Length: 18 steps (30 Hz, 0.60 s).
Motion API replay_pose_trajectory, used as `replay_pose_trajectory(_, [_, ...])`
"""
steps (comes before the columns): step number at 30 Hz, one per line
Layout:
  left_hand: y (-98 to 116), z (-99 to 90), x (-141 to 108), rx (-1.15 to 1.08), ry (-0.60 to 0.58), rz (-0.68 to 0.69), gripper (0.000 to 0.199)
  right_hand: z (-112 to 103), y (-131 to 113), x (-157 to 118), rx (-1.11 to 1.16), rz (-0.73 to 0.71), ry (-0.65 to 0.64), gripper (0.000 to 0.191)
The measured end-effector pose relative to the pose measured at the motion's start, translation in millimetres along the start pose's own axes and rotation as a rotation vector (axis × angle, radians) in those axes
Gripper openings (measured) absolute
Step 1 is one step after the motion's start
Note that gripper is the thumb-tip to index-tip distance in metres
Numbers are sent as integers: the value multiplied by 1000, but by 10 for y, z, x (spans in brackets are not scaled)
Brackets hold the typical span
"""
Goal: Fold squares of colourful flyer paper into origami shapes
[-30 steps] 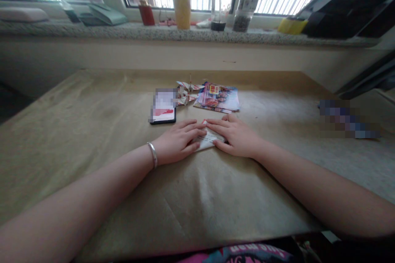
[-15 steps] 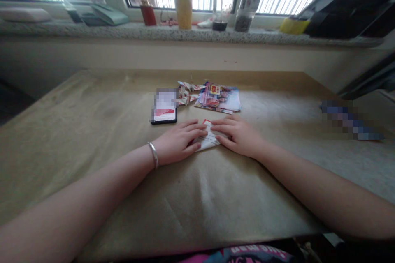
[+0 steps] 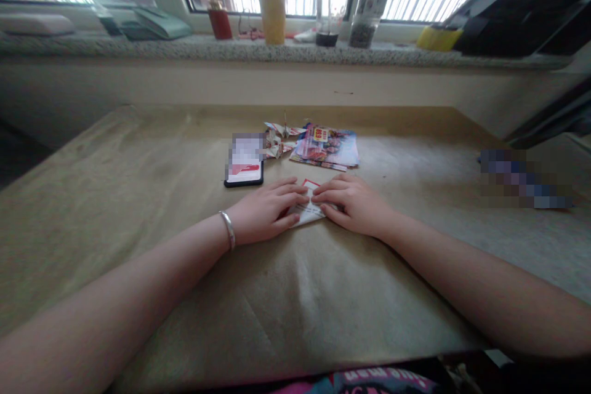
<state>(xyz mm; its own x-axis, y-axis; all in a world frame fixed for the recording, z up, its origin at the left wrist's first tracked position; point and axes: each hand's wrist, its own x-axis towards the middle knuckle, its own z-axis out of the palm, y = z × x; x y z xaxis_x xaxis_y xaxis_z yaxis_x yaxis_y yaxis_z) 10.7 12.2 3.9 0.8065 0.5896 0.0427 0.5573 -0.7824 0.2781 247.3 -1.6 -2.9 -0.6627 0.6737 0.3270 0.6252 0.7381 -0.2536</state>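
Observation:
A small piece of folded white paper (image 3: pixel 308 216) with printed lines and a red edge lies on the table in front of me. My left hand (image 3: pixel 264 212) rests on its left part with the fingers stretched out flat; a silver bangle circles the wrist. From the other side, my right hand (image 3: pixel 355 204) lies over the paper's right part, fingers extended and pressing down. The fingertips of both hands almost meet near the middle, and much of the paper is hidden beneath them.
Beyond my left hand lies a phone (image 3: pixel 244 176). Folded paper figures (image 3: pixel 279 148), crane-like in shape, sit beside it, next to a stack of colourful leaflets (image 3: pixel 330 148). A blurred-out flat item (image 3: pixel 521 181) is at the far right. Bottles and jars line the stone windowsill (image 3: pixel 184 48).
My right hand's fingers have slid slightly left across the paper, closer to my left fingertips. My left hand stays almost where it was.

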Motion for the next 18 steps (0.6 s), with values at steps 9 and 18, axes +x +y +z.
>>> replay_pose_trajectory(9, [88, -11, 133, 51, 64, 44, 23, -19, -22, -20, 6, 2, 0, 24])
replay_pose_trajectory(18, [80, 0, 192, 195, 76, 37, 23, 7, -20, -25, 9, -5, 12, 23])
